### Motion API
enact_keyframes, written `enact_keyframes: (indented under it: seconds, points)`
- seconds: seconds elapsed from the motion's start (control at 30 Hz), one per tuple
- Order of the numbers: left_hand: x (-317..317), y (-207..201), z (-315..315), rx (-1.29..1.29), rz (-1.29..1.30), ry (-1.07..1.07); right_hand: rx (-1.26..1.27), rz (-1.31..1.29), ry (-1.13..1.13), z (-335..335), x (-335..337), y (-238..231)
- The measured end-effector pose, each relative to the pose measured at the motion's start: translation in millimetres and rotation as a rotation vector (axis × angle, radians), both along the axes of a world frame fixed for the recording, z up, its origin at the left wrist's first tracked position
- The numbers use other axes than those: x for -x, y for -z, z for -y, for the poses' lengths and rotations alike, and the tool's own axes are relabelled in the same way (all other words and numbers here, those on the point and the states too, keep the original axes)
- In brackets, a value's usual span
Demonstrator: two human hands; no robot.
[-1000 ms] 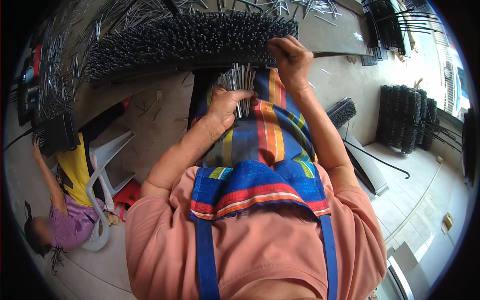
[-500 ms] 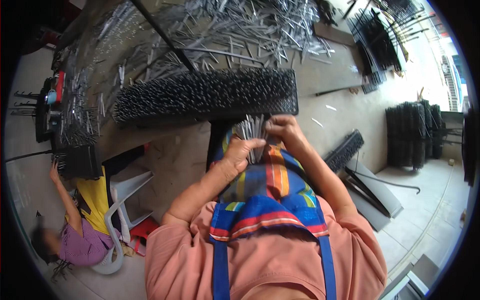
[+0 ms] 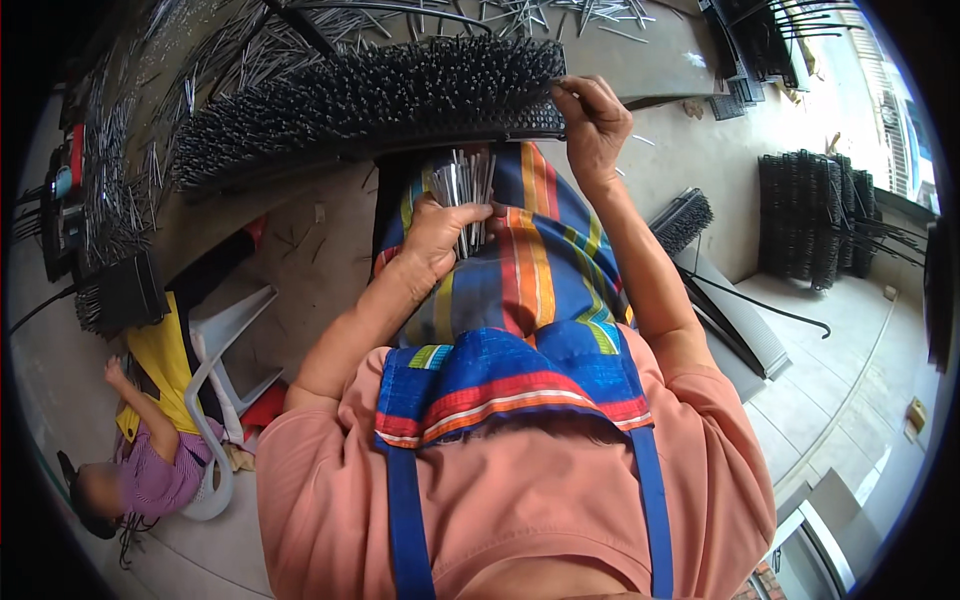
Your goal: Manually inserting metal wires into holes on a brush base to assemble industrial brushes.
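My left hand (image 3: 436,234) is closed around a bundle of thin silvery-grey strips (image 3: 464,183), fanned at the top, above the striped cloth on my lap. Farther up, my right hand (image 3: 598,125) is at the right end of a long black block (image 3: 370,95) densely set with upright dark pegs or strips. Its thumb and fingertips are pinched together by the block's edge; anything small between them is hidden. The block spans the space in front of my knees, and a dark rod rises from behind it.
Loose strips (image 3: 235,55) lie heaped beyond the block. On the left a person (image 3: 165,470) in a purple top sits beside a smaller black block (image 3: 130,292). To the right are a bristled piece (image 3: 684,222), a grey panel (image 3: 735,320) with a hooked rod, and stacked black racks (image 3: 812,220).
My right hand has left the bundle and moved up and right to the block's end. The view has shifted, so the block sits higher. The other person's hand has come down from the smaller block.
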State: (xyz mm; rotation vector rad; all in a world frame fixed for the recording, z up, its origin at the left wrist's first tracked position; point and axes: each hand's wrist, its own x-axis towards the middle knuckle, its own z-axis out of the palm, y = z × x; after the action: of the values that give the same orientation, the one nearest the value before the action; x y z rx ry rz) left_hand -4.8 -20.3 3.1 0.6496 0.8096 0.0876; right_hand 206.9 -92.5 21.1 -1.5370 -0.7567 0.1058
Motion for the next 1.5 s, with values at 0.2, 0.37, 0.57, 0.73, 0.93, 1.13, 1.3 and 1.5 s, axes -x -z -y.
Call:
enact_keyframes:
  seconds: [0.2,0.37,0.57,0.73,0.93,1.13,1.3,1.5]
  points:
    - [-0.6,-2.0,-1.6,0.032,-0.004,-0.052,0.121,0.21,0.003,-3.9,5.9,12.6]
    - [-10.6,-6.1,-7.3,0.051,-0.035,-0.079,0.338,0.39,0.014,-7.3,12.7,5.1]
    - [-19.5,0.6,-9.4,0.093,0.006,-0.097,0.342,0.386,0.017,-15.6,1.8,7.0]
    - [-19.6,0.3,-11.7,0.129,0.037,-0.091,0.444,0.465,-0.112,-15.8,-0.1,4.9]
    - [-21.9,-9.2,-10.4,0.129,0.094,-0.1,0.512,0.331,-0.152,6.0,16.9,6.7]
    - [-20.8,-15.1,-5.7,0.051,0.082,-0.159,0.477,-0.798,-0.369,12.8,42.0,4.1]
    - [-1.1,11.2,-12.1,-0.095,-0.063,-0.122,0.125,-0.577,-0.041,1.3,33.7,-11.3]
    - [3.0,3.4,-6.6,-0.108,-0.03,-0.137,0.048,0.05,-0.094,-17.6,18.1,-4.5]
